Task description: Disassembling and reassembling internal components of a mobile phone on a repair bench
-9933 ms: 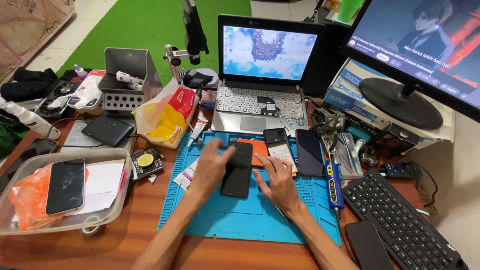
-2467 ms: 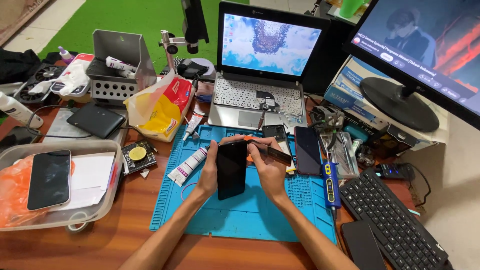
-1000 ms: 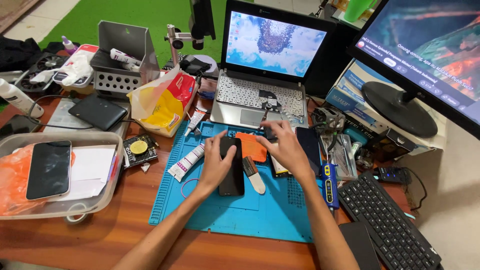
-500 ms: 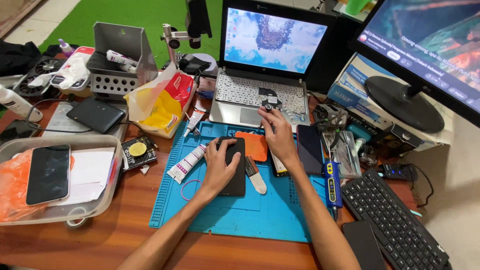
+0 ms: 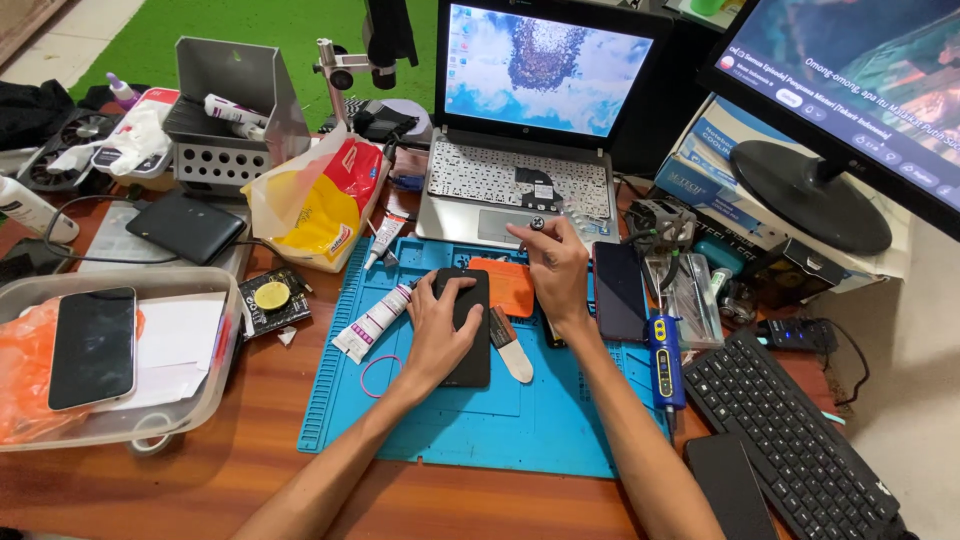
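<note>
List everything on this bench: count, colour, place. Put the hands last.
phone: 1, black, on the mat under the left hand
work mat: 1, blue, desk centre
orange pad: 1, on the mat beside the phone
glue tube: 1, white, mat's left edge
laptop: 1, silver, open behind the mat
monitor: 1, black, far right
keyboard: 1, black, right of the mat
clear tray: 1, far left, holding another phone
snack bag: 1, yellow and red, left of the laptop
left hand: flat on the phone
right hand: at the laptop's front edge, pinching a small dark part
</note>
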